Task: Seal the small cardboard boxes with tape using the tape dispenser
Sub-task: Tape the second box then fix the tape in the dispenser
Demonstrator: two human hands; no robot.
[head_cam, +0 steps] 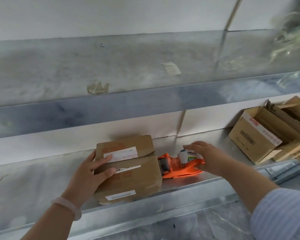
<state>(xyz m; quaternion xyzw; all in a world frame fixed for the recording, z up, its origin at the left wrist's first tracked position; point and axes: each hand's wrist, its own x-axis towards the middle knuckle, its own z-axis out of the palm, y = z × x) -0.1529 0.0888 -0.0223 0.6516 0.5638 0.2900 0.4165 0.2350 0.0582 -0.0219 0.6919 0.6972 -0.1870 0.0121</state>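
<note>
Head view: a long grey galvanised metal shelf (pixel 189 183), smooth and dull, runs across in front of me and carries everything. At its right end is an open brown cardboard carton (pixel 249 141), its flaps up, with a strip of white tape printed in red that is too blurred to read.

The small brown cardboard box (pixel 133 174) sits on the shelf in the middle, flaps closed. It bears white paper labels, one with a barcode; the red print is unreadable. My left hand (pixel 92 172) grips it, fingers (pixel 109 171) curled over the top and thumb at its left edge.

Touching the box's right side lies the orange plastic tape dispenser (pixel 178 168). My right hand (pixel 204 155) holds it, fingers arched over the white tape roll (pixel 187 155), whose blue lettering seems to read "deli".

A pale smooth bangle (pixel 69 206) circles my left wrist.
</note>
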